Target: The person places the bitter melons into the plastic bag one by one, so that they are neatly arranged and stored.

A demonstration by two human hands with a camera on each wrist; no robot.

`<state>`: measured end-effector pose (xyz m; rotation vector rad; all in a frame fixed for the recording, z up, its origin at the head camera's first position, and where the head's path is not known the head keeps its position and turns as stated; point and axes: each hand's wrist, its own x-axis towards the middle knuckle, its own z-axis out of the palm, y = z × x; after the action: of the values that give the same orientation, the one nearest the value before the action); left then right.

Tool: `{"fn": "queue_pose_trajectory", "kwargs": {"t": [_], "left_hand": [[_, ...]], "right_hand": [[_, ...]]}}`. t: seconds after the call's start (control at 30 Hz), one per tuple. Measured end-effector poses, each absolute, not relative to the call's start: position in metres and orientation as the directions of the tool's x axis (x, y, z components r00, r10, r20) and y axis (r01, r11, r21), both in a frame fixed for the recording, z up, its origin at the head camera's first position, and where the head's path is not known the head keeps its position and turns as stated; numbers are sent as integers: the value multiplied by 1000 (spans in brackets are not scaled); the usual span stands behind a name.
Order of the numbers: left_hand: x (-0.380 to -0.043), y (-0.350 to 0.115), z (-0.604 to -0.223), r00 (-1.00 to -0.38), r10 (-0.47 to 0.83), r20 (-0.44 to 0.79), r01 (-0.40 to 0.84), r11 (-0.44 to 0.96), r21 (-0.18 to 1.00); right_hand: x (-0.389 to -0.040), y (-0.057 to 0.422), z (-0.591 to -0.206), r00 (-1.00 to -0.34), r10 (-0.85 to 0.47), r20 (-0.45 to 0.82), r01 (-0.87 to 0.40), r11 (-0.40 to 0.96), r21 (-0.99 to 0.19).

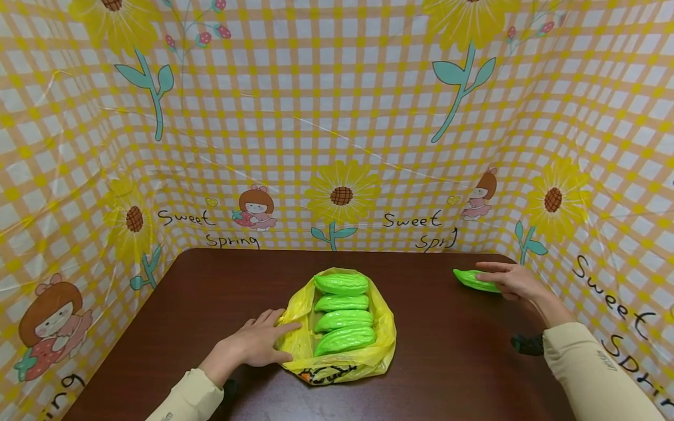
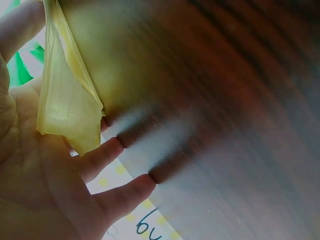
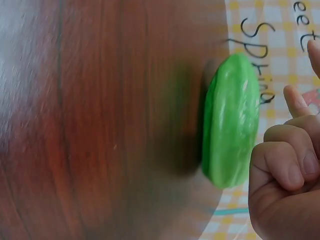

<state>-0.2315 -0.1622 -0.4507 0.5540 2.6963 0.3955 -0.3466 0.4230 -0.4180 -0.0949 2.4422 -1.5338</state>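
Note:
In the head view, a yellow plastic bag [image 1: 388,333] lies on the table with its mouth open. Several green toy bitter melons [image 1: 344,339] are stacked in a row inside it. My left hand [image 1: 253,339] rests at the bag's left side, fingers spread and mostly straight, thumb and forefinger over its rim. A flap of the yellow bag [image 2: 70,100] hangs across that hand in the left wrist view. At the far right, my right hand [image 1: 518,282] is over a single bitter melon [image 1: 468,279]. The right wrist view has this melon [image 3: 231,125] beside the hand, two fingers extended and others bent.
The dark brown table [image 1: 432,362] has a checked cloth with sunflowers [image 1: 337,117] standing round its back and sides. A dark wrist device [image 1: 526,345] shows by the right sleeve [image 1: 584,362].

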Motion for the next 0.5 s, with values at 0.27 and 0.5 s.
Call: {"fn": "queue_pose_trajectory", "kwargs": {"t": [0.27, 0.5], "left_hand": [[-236, -166, -461, -861, 447, -244, 356, 871, 340], [-232, -165, -452, -854, 449, -262, 353, 870, 344]], "right_hand": [[-348, 442, -426, -974, -151, -169, 83, 458, -885], [-347, 452, -432, -983, -54, -174, 123, 509, -852]]}}
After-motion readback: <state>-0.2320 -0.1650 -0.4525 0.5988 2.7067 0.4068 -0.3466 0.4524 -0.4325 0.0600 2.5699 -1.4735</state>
